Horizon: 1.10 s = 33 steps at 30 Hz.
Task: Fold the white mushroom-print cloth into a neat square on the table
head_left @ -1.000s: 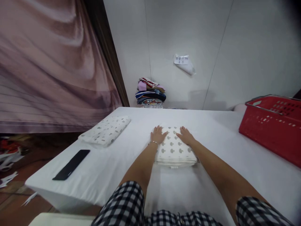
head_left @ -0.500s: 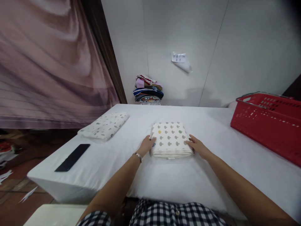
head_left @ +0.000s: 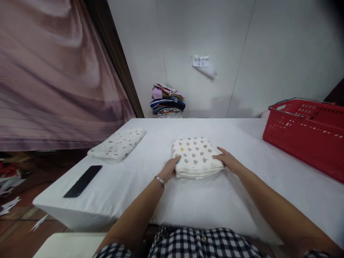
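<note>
A folded white cloth with small grey prints (head_left: 195,157) lies in the middle of the white table (head_left: 204,200). My left hand (head_left: 171,168), with a bracelet at the wrist, grips the cloth's near left edge, thumb on top. My right hand (head_left: 227,161) holds its right edge, fingers curled against the folded layers. The cloth's near edge bulges up slightly between the two hands.
A second folded printed cloth (head_left: 118,144) lies at the table's left, with a black phone (head_left: 83,181) nearer the left corner. A red plastic basket (head_left: 309,134) stands at the right. A stack of coloured folded clothes (head_left: 167,101) sits against the far wall beside a curtain (head_left: 53,75).
Both hands slid from the top far part of the folded cloth back to its left and right edges and now grip it; its near edge has lifted slightly.
</note>
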Tool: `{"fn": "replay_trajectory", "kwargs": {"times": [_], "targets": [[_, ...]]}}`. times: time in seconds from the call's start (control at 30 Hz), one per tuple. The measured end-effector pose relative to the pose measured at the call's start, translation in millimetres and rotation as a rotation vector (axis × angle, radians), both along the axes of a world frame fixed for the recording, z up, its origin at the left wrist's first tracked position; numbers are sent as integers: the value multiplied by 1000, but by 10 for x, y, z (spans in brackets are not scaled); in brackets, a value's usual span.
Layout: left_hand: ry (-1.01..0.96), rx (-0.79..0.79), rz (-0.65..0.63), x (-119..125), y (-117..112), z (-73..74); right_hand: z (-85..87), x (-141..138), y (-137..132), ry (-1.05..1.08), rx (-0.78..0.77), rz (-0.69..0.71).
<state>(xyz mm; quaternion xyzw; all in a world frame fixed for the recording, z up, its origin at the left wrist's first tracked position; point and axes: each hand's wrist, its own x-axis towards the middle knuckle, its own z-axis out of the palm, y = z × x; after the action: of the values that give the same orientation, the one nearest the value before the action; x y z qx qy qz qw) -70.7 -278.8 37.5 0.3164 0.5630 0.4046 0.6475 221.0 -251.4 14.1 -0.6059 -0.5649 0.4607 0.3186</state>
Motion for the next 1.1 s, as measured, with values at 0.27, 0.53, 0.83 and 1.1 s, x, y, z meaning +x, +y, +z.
{"fn": "replay_trajectory", "kwargs": {"times": [0.27,0.53,0.83,1.1], "targets": [[-192,-50,-270,249,-372,-121,11,564,17,-60,-129,-24],[-275,-82,-174,254,-344,-133,143,412,222,-166,-144,-20],[-196,-16,4,446,-281,-196,255,145,744,-43,-80,-51],[-167,-48,53,470,184,-251,111,262,957,-166,-88,-166]]}}
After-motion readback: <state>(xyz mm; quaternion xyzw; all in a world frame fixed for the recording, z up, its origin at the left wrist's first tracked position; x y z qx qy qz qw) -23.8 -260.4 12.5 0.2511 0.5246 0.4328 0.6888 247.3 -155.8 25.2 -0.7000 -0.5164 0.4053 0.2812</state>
